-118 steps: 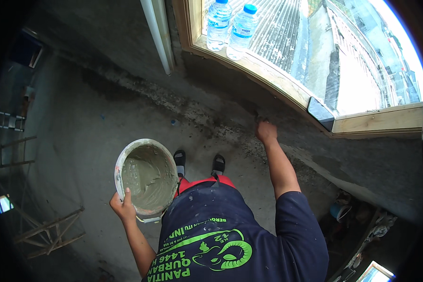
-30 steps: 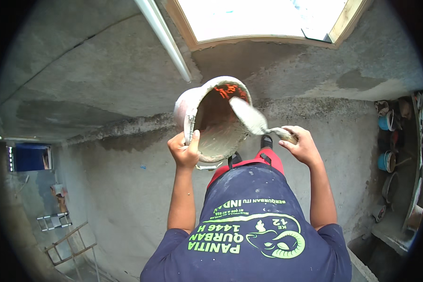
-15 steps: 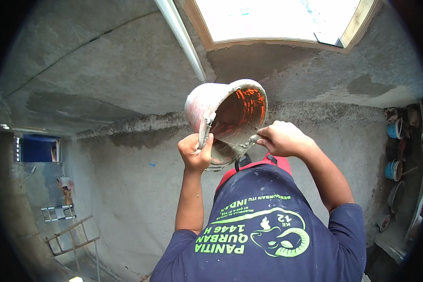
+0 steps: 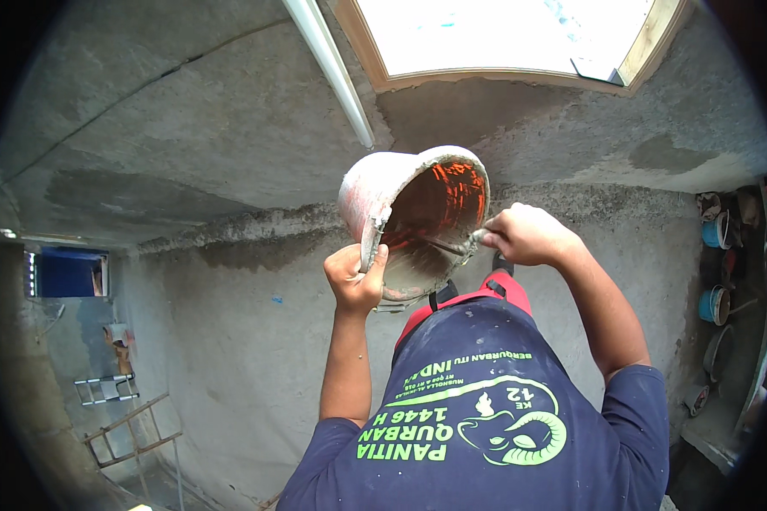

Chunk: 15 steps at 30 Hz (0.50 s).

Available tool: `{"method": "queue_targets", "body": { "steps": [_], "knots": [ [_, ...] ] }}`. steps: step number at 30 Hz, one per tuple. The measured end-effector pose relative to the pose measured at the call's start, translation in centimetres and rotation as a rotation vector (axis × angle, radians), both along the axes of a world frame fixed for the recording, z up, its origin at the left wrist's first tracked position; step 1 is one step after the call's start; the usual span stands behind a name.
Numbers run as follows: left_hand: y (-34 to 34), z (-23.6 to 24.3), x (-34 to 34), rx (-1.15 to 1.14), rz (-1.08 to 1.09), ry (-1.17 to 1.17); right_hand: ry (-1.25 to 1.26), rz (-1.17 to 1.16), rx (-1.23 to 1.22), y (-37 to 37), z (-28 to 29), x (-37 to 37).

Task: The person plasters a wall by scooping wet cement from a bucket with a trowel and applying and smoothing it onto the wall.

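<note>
A cement-crusted bucket [image 4: 371, 180], pale outside with orange showing on its inner wall, is held up tilted, its mouth facing me. My left hand [image 4: 355, 277] is closed on the rim at its left, thumb over the edge. On the other side, my right hand [image 4: 528, 235] is wrapped round the mortar-coated handle of a trowel [image 4: 467, 247]. The trowel's metal end reaches inside the bucket and its outline is hard to make out there. Grey residue lines the lower inside of the bucket.
Grey plastered walls and a concrete floor [image 4: 256, 358] surround me. A wood-framed window [image 4: 477, 75] and a white pipe [image 4: 331, 68] are ahead. Ladders [image 4: 132, 430] lean at the lower left; several buckets, including a blue one [image 4: 712, 305], line the right side.
My right hand has moved slightly right and up, and the trowel has shifted from the bucket's lower rim to deeper inside. The bucket and left hand have barely moved.
</note>
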<state>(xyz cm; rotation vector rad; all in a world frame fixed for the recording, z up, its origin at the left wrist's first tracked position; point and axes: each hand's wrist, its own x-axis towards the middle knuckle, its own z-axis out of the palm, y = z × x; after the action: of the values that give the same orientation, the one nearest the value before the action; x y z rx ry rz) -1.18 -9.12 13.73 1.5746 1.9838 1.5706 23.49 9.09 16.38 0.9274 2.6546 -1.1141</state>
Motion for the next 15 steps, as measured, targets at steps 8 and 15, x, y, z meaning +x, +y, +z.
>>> {"method": "queue_targets", "body": {
  "steps": [8,15],
  "knots": [
    [0.2,0.2,0.0,0.016,-0.02,0.081,0.167,0.015,-0.32,-0.3,-0.3,0.2],
    [0.1,1.0,-0.4,0.032,-0.044,0.086,0.231,0.061,-0.29,-2.5,-1.3,-1.3]
  ]
}}
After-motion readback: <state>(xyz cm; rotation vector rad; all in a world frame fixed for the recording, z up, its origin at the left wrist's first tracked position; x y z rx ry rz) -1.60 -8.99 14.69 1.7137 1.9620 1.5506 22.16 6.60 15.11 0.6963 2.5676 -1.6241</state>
